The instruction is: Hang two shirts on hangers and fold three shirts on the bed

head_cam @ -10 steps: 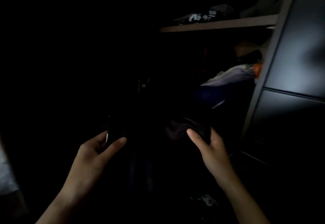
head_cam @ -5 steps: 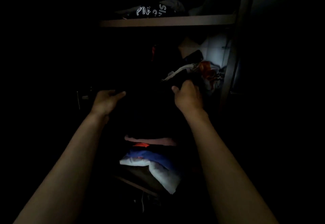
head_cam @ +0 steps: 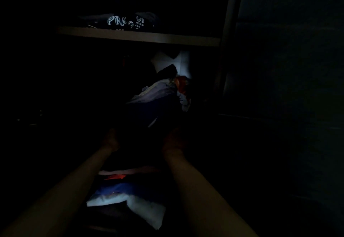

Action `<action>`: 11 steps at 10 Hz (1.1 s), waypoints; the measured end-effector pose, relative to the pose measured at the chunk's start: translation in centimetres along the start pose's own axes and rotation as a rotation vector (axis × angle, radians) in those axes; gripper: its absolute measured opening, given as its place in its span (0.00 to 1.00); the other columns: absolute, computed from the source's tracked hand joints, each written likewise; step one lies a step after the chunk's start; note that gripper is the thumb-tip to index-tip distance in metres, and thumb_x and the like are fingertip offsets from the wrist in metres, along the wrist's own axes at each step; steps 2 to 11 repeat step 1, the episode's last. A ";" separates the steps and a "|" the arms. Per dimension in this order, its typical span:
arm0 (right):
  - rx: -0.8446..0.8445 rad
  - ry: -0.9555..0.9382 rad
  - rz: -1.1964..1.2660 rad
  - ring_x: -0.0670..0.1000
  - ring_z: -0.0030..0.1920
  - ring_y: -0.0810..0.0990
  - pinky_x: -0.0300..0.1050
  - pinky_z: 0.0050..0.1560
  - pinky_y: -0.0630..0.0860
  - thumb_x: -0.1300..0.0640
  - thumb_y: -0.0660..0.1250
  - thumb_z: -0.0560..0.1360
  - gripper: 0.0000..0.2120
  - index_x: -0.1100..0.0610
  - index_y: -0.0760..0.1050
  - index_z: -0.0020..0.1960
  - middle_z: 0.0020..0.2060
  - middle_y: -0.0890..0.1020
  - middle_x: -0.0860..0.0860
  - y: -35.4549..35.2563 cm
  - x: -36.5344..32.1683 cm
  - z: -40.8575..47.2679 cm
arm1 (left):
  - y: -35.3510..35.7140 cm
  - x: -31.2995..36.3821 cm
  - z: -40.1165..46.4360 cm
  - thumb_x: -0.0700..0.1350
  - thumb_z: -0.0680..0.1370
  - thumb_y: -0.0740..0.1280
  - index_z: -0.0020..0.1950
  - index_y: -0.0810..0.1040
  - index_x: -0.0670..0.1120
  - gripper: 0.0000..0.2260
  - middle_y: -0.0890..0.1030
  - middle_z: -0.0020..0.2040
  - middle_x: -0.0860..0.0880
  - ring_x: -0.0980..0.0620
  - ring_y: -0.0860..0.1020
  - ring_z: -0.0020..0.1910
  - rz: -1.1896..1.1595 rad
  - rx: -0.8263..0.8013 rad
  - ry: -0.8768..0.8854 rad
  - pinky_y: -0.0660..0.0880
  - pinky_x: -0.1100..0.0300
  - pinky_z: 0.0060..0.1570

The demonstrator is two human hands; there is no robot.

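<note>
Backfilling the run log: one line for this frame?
scene: dark wardrobe | left hand: reaching in, grip unclear | right hand: reaching in, grip unclear | wooden shelf: black garment with white lettering | below arms: folded blue-and-white clothes

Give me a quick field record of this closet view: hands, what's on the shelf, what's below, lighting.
lighting: very dark, detail limited
left hand: reaching into the closet, grip cannot be told
right hand: reaching in alongside it, grip cannot be told
shelf: dark garment with white lettering lying on it
behind the hands: heap of clothes, greyish with orange showing
between the forearms: stack of folded clothes, blue and white layers visible
hangers: none visible
</note>
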State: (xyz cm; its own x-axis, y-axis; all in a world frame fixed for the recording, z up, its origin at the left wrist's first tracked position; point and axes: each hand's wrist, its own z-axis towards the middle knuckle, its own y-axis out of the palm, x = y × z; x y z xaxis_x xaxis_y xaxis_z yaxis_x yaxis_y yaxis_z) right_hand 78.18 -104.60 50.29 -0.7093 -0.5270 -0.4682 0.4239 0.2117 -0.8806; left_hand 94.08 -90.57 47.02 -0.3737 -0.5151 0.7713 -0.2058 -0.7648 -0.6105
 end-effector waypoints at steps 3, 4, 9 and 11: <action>0.271 -0.195 0.141 0.63 0.79 0.53 0.57 0.78 0.49 0.56 0.50 0.86 0.31 0.65 0.35 0.78 0.80 0.51 0.65 -0.5 -1.4 0.5 | -0.3 -0.8 0.5 0.31 0.81 0.64 0.71 0.71 0.28 0.18 0.72 0.69 0.27 0.29 0.71 0.69 -0.133 0.120 0.001 0.66 0.40 0.71; 0.271 -0.195 0.141 0.63 0.79 0.53 0.57 0.78 0.49 0.56 0.50 0.86 0.31 0.65 0.35 0.78 0.80 0.51 0.65 -0.5 -1.4 0.5 | -0.3 -0.8 0.5 0.31 0.81 0.64 0.71 0.71 0.28 0.18 0.72 0.69 0.27 0.29 0.71 0.69 -0.133 0.120 0.001 0.66 0.40 0.71; 0.271 -0.195 0.141 0.63 0.79 0.53 0.57 0.78 0.49 0.56 0.50 0.86 0.31 0.65 0.35 0.78 0.80 0.51 0.65 -0.5 -1.4 0.5 | -0.3 -0.8 0.5 0.31 0.81 0.64 0.71 0.71 0.28 0.18 0.72 0.69 0.27 0.29 0.71 0.69 -0.133 0.120 0.001 0.66 0.40 0.71; 0.271 -0.195 0.141 0.63 0.79 0.53 0.57 0.78 0.49 0.56 0.50 0.86 0.31 0.65 0.35 0.78 0.80 0.51 0.65 -0.5 -1.4 0.5 | -0.3 -0.8 0.5 0.31 0.81 0.64 0.71 0.71 0.28 0.18 0.72 0.69 0.27 0.29 0.71 0.69 -0.133 0.120 0.001 0.66 0.40 0.71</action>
